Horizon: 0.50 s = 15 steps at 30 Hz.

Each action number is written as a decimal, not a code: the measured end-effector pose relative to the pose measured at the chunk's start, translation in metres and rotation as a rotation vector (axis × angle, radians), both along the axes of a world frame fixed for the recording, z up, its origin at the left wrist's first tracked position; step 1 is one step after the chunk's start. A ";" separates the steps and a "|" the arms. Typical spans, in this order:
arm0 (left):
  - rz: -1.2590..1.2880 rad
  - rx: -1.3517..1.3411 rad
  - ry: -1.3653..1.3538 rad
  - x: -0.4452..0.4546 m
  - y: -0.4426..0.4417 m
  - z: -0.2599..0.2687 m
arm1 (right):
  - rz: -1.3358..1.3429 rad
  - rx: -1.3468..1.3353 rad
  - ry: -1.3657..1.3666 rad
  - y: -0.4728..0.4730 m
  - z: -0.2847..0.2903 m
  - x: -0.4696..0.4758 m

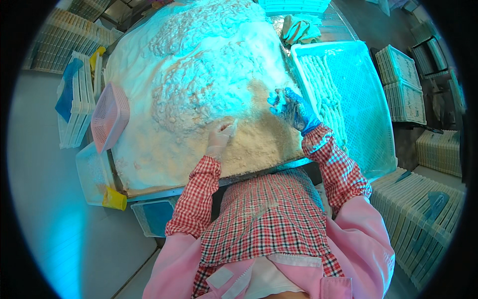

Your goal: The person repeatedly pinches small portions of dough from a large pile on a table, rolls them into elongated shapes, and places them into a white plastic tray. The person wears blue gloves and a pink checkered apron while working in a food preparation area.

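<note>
My left hand (pixel 218 139), in a pale thin glove, is over the near edge of a heap of white powder. Its fingers are curled, and a small pale bit shows at the fingertips, too unclear to name. My right hand (pixel 295 108), in a blue glove caked with powder, is raised to the right with bent fingers; whether it holds a piece is unclear. Between and beyond the hands, powder-coated lumps (pixel 201 82) are heaped on the powder (pixel 138 157). Beside my right hand, a white mesh tray (pixel 368 108) holds rows of coated strips (pixel 325 86) along its left side.
A pink perforated basket (pixel 110 117) leans at the table's left edge. Below it are a clear bin (pixel 89 168) and a yellow scoop-like object (pixel 115 199). Stacked white trays (pixel 414 220) stand at the right, others (pixel 76 104) at the left. A crumpled cloth (pixel 300 30) lies behind the tray.
</note>
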<state>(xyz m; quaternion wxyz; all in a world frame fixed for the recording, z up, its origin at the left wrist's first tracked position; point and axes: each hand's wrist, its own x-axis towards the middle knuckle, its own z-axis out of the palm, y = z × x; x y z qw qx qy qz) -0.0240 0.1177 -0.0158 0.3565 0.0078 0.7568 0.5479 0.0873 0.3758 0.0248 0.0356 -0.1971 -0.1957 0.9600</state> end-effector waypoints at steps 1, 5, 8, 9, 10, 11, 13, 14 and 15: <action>0.035 0.085 0.008 0.001 0.001 0.007 | 0.018 0.086 -0.031 -0.005 -0.005 -0.001; 0.017 0.257 0.341 0.024 0.016 0.039 | 0.026 0.082 0.050 -0.031 -0.051 -0.005; -0.096 0.079 0.854 0.047 0.026 0.037 | -0.091 -0.193 -0.016 -0.086 -0.008 -0.018; -0.095 0.023 0.892 0.052 0.027 0.039 | -0.095 -0.205 0.038 -0.094 -0.010 -0.021; -0.096 -0.033 0.929 0.056 0.027 0.042 | -0.102 -0.217 0.092 -0.100 -0.016 -0.023; -0.099 -0.089 0.965 0.058 0.024 0.045 | -0.110 -0.229 0.146 -0.105 -0.019 -0.023; -0.136 -0.163 0.935 0.056 0.016 0.051 | -0.014 -0.260 0.291 -0.108 -0.030 -0.019; -0.119 -0.181 1.061 0.053 0.013 0.057 | 0.029 -0.221 0.349 -0.108 -0.049 -0.015; -0.103 -0.202 1.191 0.049 0.010 0.060 | 0.045 -0.116 0.295 -0.120 -0.042 -0.012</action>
